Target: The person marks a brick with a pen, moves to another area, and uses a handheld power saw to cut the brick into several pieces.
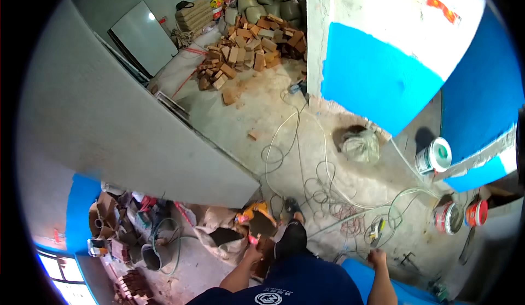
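My left hand reaches down beside my left knee and touches a dark reddish-brown slab; it is too small to tell whether the fingers grip it. Just ahead lie an open brown sack and an orange and yellow bag. My right hand is curled at the top edge of a blue painted surface, with nothing visible in it. My black trouser leg and shoe stand on the concrete floor.
White and grey cables loop over the floor. A brick pile lies far ahead. A blue and white pillar stands at right, with paint buckets. A large grey board leans at left above clutter.
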`<state>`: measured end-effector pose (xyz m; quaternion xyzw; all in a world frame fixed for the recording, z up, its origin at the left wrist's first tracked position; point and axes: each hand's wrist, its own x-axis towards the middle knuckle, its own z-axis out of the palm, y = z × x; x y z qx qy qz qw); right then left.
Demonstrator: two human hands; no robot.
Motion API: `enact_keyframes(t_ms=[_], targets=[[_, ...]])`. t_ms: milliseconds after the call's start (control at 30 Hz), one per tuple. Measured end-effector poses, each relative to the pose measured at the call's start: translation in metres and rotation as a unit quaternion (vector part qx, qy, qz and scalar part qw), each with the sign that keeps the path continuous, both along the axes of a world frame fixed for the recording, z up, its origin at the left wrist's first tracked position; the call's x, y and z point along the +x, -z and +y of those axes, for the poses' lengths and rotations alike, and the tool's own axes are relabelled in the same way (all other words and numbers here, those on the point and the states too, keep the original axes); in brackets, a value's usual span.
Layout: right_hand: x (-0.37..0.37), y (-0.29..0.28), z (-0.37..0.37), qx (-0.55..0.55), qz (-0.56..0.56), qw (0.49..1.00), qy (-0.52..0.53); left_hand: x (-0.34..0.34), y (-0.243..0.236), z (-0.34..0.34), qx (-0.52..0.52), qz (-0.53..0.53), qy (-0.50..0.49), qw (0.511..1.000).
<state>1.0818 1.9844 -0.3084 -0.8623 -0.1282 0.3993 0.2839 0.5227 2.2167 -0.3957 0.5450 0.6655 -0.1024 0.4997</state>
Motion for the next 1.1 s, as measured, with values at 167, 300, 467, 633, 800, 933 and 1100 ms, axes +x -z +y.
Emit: enact_keyframes(t_ms=[167,300,467,633,800,933,1100], targets=[[-0.008,-0.082,0.025,-0.164,0.191,0.953,0.171,-0.007,-0.043,0.069,-0.059,0.010,-0.130,0.990],[0.026,-0.080,0.128,-0.031,0.248,0.950,0.188,0.033,-0.111,0.164,-0.049,0.100,-0.057,0.992],[0.026,-0.068,0.318,-0.042,0.178,0.981,0.063,0.047,-0.124,0.223,-0.085,0.085,-0.091,0.989],[0.041,-0.042,0.478,-0.053,0.177,0.980,-0.076,0.045,-0.091,0.225,-0.004,0.105,-0.098,0.990],[0.068,-0.017,0.627,-0.114,0.189,0.967,-0.123,0.067,-0.127,0.268,-0.069,0.112,-0.165,0.977],[0.106,0.032,0.778,-0.136,0.210,0.947,-0.201,0.079,-0.175,0.367,-0.056,0.122,-0.209,0.969],[0.138,0.010,0.903,-0.099,0.230,0.956,-0.155,0.124,-0.184,0.518,-0.063,0.106,-0.159,0.980]])
